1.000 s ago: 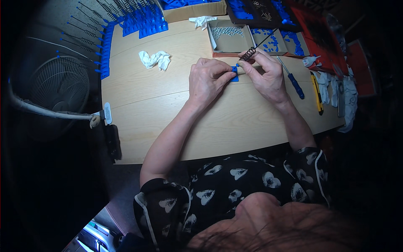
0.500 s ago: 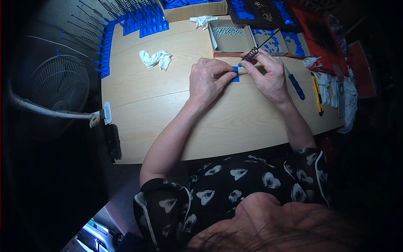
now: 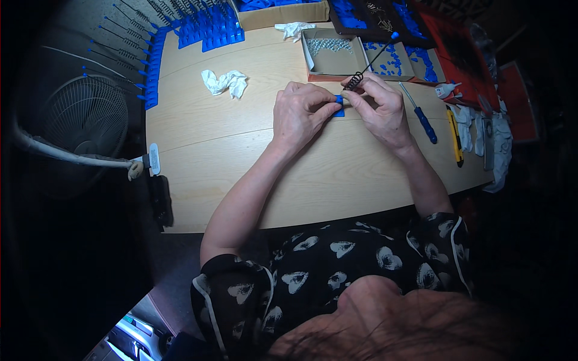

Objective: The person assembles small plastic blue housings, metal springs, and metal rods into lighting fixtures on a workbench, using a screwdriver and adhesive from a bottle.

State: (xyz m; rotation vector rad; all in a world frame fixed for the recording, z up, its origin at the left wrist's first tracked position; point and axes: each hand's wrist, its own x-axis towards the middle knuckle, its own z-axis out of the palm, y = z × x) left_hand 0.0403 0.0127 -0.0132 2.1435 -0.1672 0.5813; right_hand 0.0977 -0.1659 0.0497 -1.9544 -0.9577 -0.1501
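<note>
Resting on the table, my left hand [image 3: 301, 117] pinches a small blue plastic piece [image 3: 339, 110] between thumb and fingers. Close by on its right, my right hand [image 3: 385, 114] grips a thin black rod [image 3: 378, 58] near its lower end. A black coil spring [image 3: 356, 80] sits around the rod just above the fingers. The rod slants up to the right and ends in a blue tip [image 3: 395, 36]. Its lower end is hidden by my fingertips, right beside the blue piece; whether the two touch I cannot tell.
Cardboard trays of clear beads [image 3: 330, 45] and small blue parts [image 3: 391, 63] stand beyond my hands. A blue-handled screwdriver [image 3: 425, 123], yellow cutter [image 3: 454, 135] and white bottle [image 3: 445, 90] lie right. Crumpled tissue [image 3: 226, 83], blue racks with sprung rods [image 3: 150, 78] and a fan [image 3: 84, 120] are left.
The rod now shows a blue tip at its upper end, where none was visible. The blue bead seen at my right fingertips is out of sight. My left hand has hardly moved.
</note>
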